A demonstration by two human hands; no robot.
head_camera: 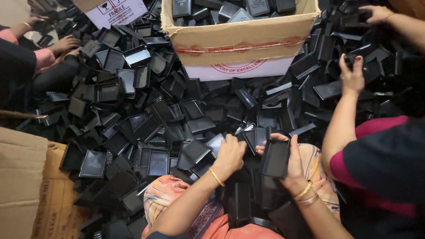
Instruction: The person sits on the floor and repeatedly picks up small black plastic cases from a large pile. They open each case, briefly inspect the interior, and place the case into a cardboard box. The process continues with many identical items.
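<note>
Right hand [295, 164] clamped on a black tray [275, 157], fingers curled over its top edge, thumb side behind. Tray is at about 5 o'clock from frame centre, just above the lap. It stands on edge, long axis near vertical, top leaning slightly toward 1 o'clock, open face turned toward 9 o'clock and the other hand.

Left hand [229, 155] just beside it at 9 o'clock, fingers curled down into the pile [177, 110]; looks closed on a black piece, but which piece cannot be told. Hands close together, not touching. Gold bangle on the left wrist, two on the right.

Surface: no bare floor shows; the pile of black plastic trays covers everything from 9 to 3 o'clock, lying at all angles, too many to count. More trays stacked on the lap over orange patterned cloth [164, 194].

Boxes: three cardboard ones. An open box [239, 42] at 12 o'clock, holding trays; a flattened carton [22, 177] at 8 o'clock; a corner of one with a white label at 11 o'clock.

Other people: two. One at 3 o'clock in a dark and pink top, one hand [352, 75] gripping a tray, the other at 1 o'clock on the heap. One at 10 o'clock with a pink sleeve [42, 56], two hands in the pile.
</note>
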